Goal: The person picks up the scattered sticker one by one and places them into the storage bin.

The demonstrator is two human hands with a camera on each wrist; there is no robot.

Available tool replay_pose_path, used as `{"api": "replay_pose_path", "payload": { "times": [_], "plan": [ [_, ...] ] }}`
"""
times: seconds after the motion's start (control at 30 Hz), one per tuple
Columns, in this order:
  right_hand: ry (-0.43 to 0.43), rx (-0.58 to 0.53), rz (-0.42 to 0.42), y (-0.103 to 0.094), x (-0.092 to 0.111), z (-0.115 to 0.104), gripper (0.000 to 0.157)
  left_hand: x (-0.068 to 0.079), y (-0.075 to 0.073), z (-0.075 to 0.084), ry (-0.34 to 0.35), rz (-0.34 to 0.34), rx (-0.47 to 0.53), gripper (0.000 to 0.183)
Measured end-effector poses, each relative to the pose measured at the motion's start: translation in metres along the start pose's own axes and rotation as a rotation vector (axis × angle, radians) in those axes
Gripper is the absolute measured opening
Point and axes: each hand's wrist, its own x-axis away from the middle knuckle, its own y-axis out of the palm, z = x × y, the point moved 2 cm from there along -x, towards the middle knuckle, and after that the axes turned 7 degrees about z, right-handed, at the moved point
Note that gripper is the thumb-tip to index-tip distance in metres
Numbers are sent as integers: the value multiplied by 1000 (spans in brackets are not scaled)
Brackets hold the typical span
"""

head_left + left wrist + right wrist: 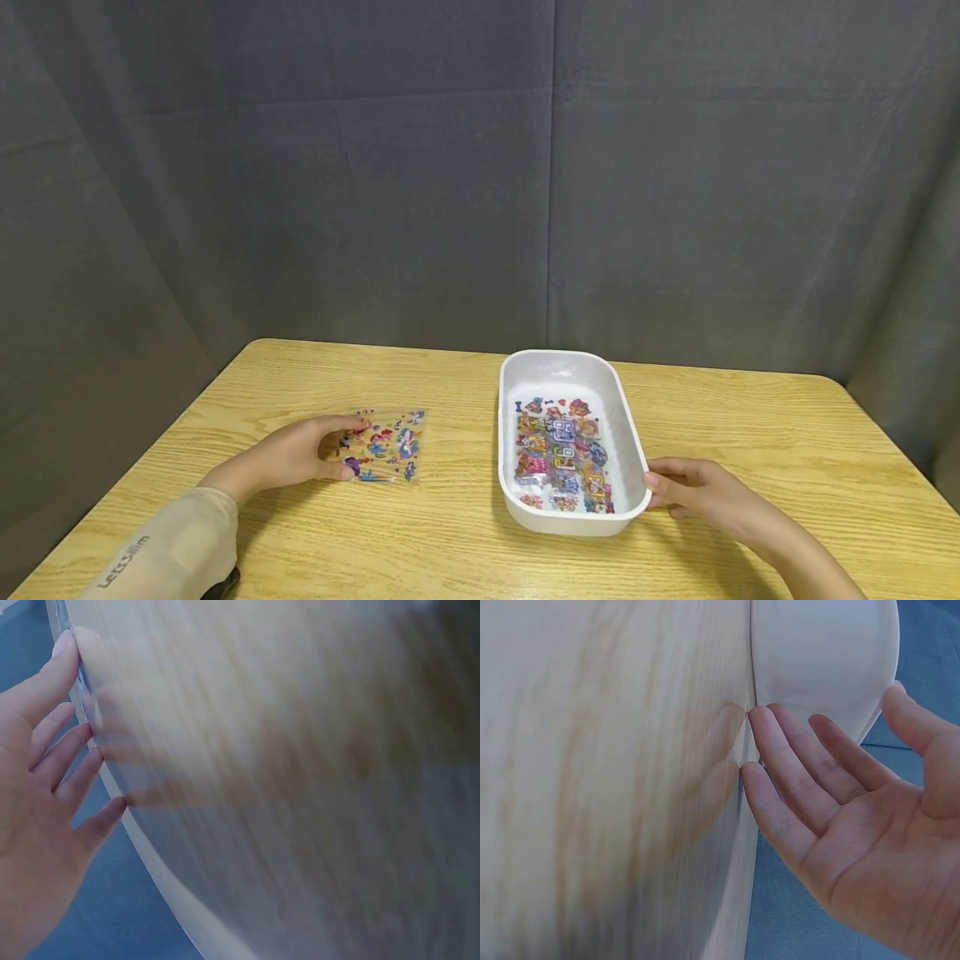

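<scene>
A clear flat packet (pixel 393 454) printed with colourful cartoon figures lies on the left part of the table. My left hand (pixel 303 450) reaches over its left side, thumb and fingers spread, fingertips touching it. In the left wrist view the fingers (pixel 75 769) extend low against the tabletop. To the right stands a white rectangular basin (pixel 512 500) with rounded corners. Several similar printed clear packets (pixel 562 458) lie inside, overlapping. My right hand (pixel 701 496) is at the basin's near right corner, thumb at the rim, the other fingers extended low beside the wall.
The light wood-grain table (pixel 457 550) has rounded far corners. Grey cloth (pixel 420 208) hangs behind it and along both sides. A pale sleeve (pixel 176 542) with lettering covers the left forearm, and a small dark object (pixel 222 583) shows beneath it.
</scene>
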Motion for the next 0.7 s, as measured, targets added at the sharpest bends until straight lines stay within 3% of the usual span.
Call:
{"api": "replay_pose_path", "payload": {
  "times": [0.37,0.7],
  "plan": [
    [-6,8,-5,-1,0,1,62,2,-1,7,-15,19,-81,67],
    [15,14,17,0,0,-1,63,-1,-4,8,52,86,-200,53]
  ]
}}
